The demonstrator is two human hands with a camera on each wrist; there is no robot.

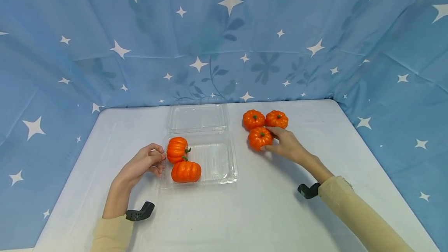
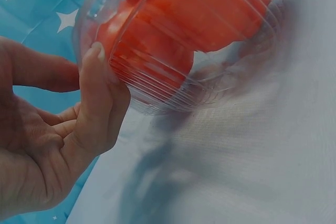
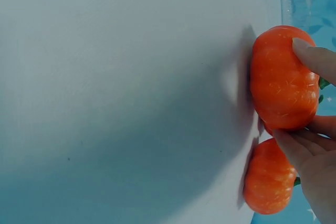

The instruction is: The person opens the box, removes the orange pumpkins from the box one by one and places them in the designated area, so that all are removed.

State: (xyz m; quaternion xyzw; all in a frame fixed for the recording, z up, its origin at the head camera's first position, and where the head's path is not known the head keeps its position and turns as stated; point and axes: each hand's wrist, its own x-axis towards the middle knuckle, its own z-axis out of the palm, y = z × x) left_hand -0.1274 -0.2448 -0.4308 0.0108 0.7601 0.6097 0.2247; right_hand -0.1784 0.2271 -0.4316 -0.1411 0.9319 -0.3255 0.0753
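Note:
My left hand (image 1: 145, 162) pinches the left rim of a clear plastic clamshell container (image 1: 218, 162), which lies with its lid folded back. Two small orange pumpkins sit in the container's left part: an upper pumpkin (image 1: 177, 149) and a lower pumpkin (image 1: 186, 172), both tipped on their sides. Through the clear wall they show in the left wrist view, beside the left fingers (image 2: 94, 87). On the right, my right hand (image 1: 288, 146) grips the nearest pumpkin (image 1: 260, 138) of a group of three, thumb on one side and fingers on the other.
Behind the gripped pumpkin stand two more, a back left pumpkin (image 1: 253, 119) and a back right pumpkin (image 1: 277, 119). The open lid (image 1: 197, 117) lies toward the back of the white table (image 1: 217, 217). A blue star-patterned curtain (image 1: 150, 77) surrounds the table's back and sides.

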